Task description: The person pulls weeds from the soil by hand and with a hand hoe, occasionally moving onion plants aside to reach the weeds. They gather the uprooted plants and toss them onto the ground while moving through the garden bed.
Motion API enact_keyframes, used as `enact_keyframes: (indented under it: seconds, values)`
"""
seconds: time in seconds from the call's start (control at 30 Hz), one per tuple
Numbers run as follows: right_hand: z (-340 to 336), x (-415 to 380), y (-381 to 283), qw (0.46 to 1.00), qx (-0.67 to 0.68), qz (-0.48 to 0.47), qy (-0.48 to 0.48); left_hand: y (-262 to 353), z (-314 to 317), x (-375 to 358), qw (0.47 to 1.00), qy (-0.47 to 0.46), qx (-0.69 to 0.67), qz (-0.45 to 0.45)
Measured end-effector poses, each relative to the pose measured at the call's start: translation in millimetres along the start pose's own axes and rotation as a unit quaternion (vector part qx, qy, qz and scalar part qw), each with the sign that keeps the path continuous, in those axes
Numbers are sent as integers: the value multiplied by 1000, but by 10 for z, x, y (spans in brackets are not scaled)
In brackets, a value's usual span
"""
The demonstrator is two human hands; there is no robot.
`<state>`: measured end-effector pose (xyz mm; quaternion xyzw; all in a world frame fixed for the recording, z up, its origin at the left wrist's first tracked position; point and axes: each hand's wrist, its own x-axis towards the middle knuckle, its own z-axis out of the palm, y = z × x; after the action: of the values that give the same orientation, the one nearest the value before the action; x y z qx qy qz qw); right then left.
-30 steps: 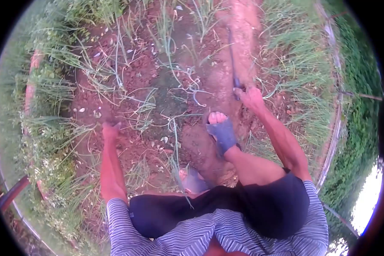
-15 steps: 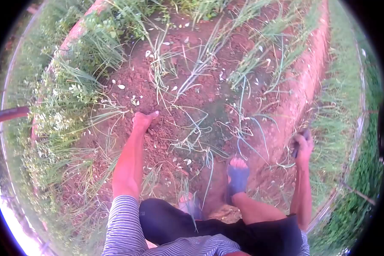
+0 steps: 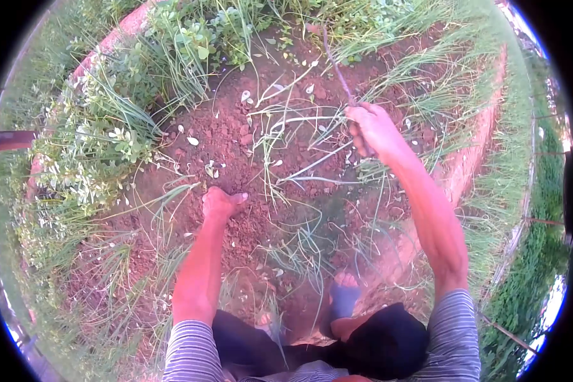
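Observation:
My left hand [image 3: 223, 202] is low at the loose reddish soil [image 3: 232, 143], fingers curled and thumb pointing right; what it holds, if anything, is hidden. Thin green stalks [image 3: 178, 190] lie just left of it. My right hand [image 3: 372, 130] is closed around a tool whose thin dark shaft [image 3: 337, 67] reaches up and away from the fist. Below and left of that fist, uprooted-looking long green stalks [image 3: 283, 127] lie across the soil.
Leafy plants [image 3: 127, 127] grow thickly on the left and at the top. A raised earth ridge [image 3: 474, 156] runs down the right side, with grass beyond. My feet, one in a grey-blue covering [image 3: 345, 299], stand near the bottom. A dark bar [image 3: 9, 141] enters at left.
My right hand has swung from the far right ridge up and inward, bringing the tool over the soil. My left hand stays low at the soil; the view has shifted slightly.

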<state>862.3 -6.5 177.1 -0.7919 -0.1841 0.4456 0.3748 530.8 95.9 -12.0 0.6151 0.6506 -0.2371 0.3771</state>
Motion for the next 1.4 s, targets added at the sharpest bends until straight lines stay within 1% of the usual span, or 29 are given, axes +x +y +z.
enact_keyframes:
  seconds: [0.03,0.13,0.17,0.27,0.3,0.37,0.43,0.5,0.57,0.63,0.73,0.77,0.87,0.9,0.97,1.03,1.17,1.27,1.37,1.4]
  values:
    - [54,251,120,1000,-9,0,-2,-13,41,28,1000,17,15,-4]
    - [234,685,307,1000,-17,11,8,62,-35,-39,1000,1,21,-15]
    - [303,777,325,1000,-16,15,13,77,-18,-32,999,10,35,-22]
    - [453,979,405,1000,16,-1,-2,32,44,65,999,0,17,-30]
    - [506,1014,424,1000,9,-18,-3,50,19,62,999,3,28,-25]
    - [597,1060,533,995,-86,-49,29,82,-14,13,998,8,53,-15]
    - [683,1223,899,971,-203,-111,59,62,-4,56,998,-2,57,-20]
    - [722,1208,1187,926,-293,-225,77,57,8,73,998,-1,61,-20]
    - [731,1264,1326,917,-302,-241,97,88,6,52,998,13,66,-19]
    - [793,1422,1478,946,-243,-193,97,104,-39,6,999,3,49,-14]
    - [858,1336,1431,960,-198,-157,118,85,2,23,999,12,47,-10]
    - [866,1326,1415,961,-210,-133,119,85,14,38,999,20,49,-9]
    - [841,1238,1407,972,-188,-94,108,54,30,71,999,11,48,-13]
    - [822,1239,1406,975,-176,-94,102,43,37,70,999,16,47,-7]
    - [809,1277,1396,972,-194,-89,100,51,29,58,999,23,45,6]
    - [832,1334,1413,970,-200,-90,101,88,14,51,998,18,52,-1]
    - [857,1325,1444,979,-156,-99,92,84,18,37,997,16,74,-1]
    - [795,1229,1437,983,-142,-81,87,39,38,73,998,22,53,16]
    - [828,1245,1449,974,-170,-105,105,109,-15,-24,998,21,62,7]
    - [839,1314,1524,968,-188,-127,105,164,-54,-82,999,7,47,10]
